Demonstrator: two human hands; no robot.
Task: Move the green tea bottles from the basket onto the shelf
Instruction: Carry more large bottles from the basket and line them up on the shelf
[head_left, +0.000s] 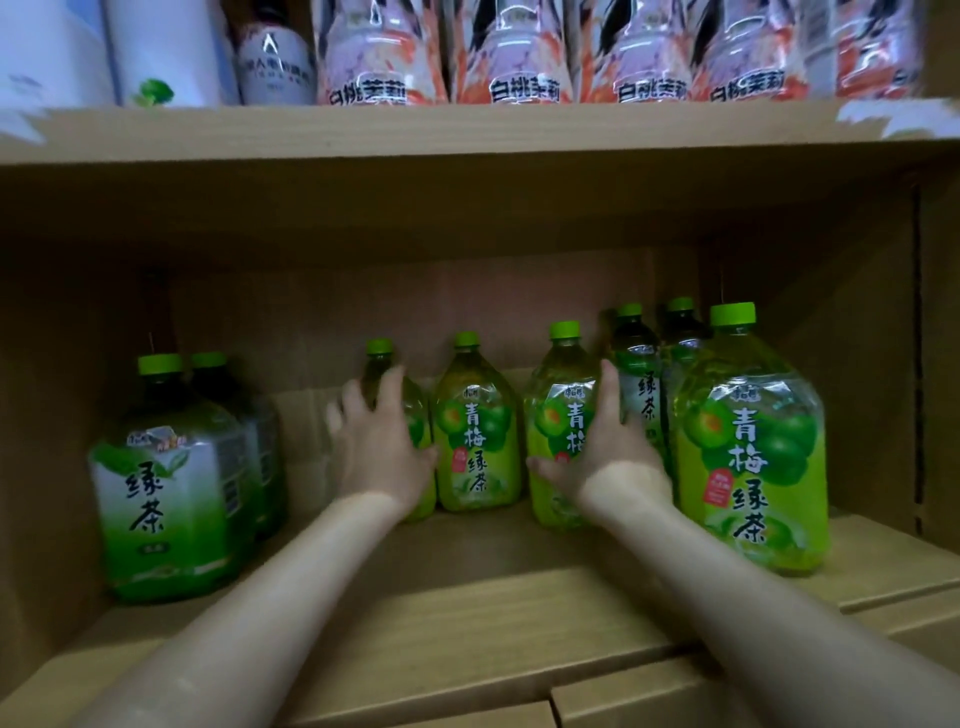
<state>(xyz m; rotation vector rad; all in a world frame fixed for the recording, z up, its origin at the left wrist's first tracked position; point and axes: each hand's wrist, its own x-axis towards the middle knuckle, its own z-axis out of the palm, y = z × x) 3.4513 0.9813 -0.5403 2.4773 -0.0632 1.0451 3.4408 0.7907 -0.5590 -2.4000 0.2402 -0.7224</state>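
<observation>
Several green tea bottles with green caps stand on the wooden shelf. My left hand lies with spread, blurred fingers against the front of one plum green tea bottle at the back middle. My right hand wraps the right side of another plum green tea bottle, thumb across its front. A third bottle stands between those two. A bigger-looking one stands at the front right, with two more behind it. The basket is out of view.
Two darker green tea bottles stand at the shelf's left side. The upper shelf board carries pink peach drink bottles and white containers. The cabinet wall closes the right side. Bare shelf board lies in front of my hands.
</observation>
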